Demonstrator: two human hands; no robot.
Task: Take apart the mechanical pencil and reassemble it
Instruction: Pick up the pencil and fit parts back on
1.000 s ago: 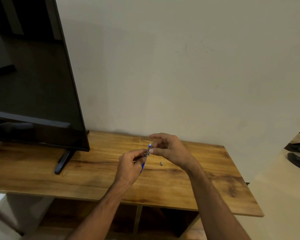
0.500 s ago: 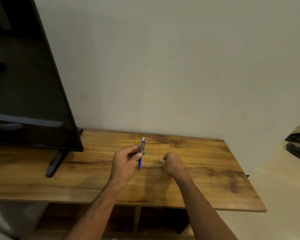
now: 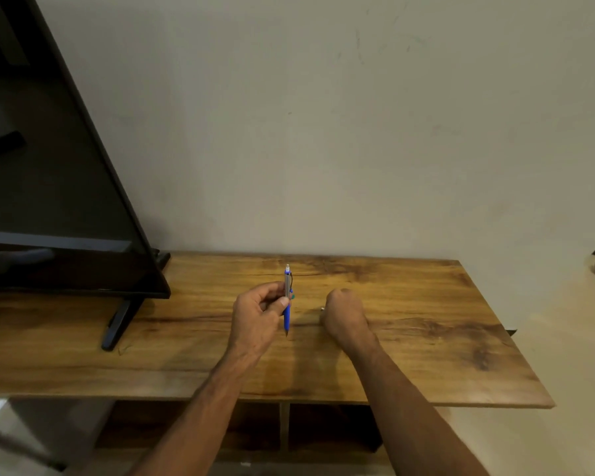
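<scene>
I see the left hand (image 3: pixel 260 312) pinching a blue mechanical pencil (image 3: pixel 287 300) upright above a wooden table (image 3: pixel 426 338), tip downward. The right hand (image 3: pixel 342 312) rests curled on the tabletop beside a small metal part (image 3: pixel 322 308) (whether it grips the part, I cannot tell). A television (image 3: pixel 49 187) stands at left.

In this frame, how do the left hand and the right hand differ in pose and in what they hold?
The left hand is raised off the table and pinches the pencil upright, tip down; the right hand is lowered onto the table. The left hand's grip is plainly visible; the right hand is curled with its fingers hidden, beside a small silver part, and whether it grips that part cannot be told. Both are bare and reach in from the near edge.
</scene>
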